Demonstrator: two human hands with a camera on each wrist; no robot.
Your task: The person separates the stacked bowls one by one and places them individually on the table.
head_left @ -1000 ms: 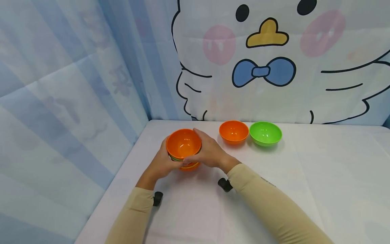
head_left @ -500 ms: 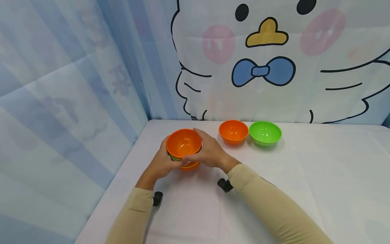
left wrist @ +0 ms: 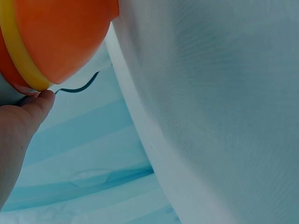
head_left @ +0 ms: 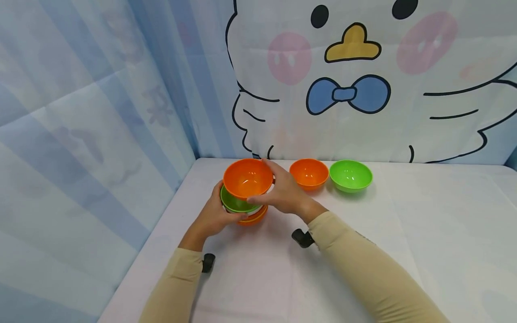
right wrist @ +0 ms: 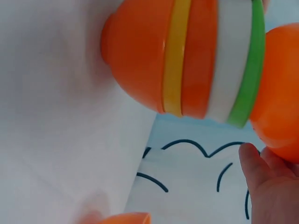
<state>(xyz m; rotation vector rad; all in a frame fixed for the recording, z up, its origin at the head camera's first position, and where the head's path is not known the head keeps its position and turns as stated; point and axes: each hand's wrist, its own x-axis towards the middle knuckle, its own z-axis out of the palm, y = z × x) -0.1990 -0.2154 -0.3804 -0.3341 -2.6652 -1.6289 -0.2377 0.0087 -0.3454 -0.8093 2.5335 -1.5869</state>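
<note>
White table [head_left: 404,233]: glossy orange bowl [head_left: 247,178] lifted off striped stack [head_left: 242,211].

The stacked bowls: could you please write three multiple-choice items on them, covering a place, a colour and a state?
1. Where do the two lone bowls stand? A left of the stack; B right of the stack, by the backdrop; C at the near edge.
2. What colour is the bowl uncovered in the stack? A green; B blue; C white.
3. The top orange bowl is: A nested; B upside down; C lifted by the right hand.

B: lone orange bowl and lone green bowl stand right.
A: its inside shows green.
C: it is raised; the left hand steadies the stack.
</note>
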